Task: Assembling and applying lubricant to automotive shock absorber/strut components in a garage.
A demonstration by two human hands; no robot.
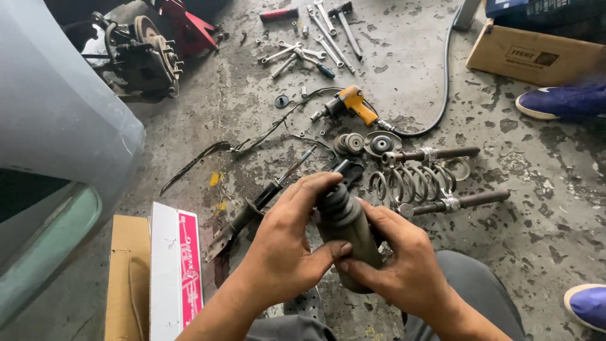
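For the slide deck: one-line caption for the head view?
Both hands, left and right, grip a black ribbed rubber dust boot above a stained concrete floor.

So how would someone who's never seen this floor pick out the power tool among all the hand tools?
Start at the coil spring lying on the concrete floor just beyond the hands. Up and left of it lies the impact wrench, with a black hose running off from its handle. It is the only orange-yellow, pistol-shaped tool; the spanners beyond it are plain bare metal.

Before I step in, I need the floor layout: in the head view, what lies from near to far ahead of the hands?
Rubber dust boot in both hands → coil spring → round mounts → yellow impact wrench → wrenches
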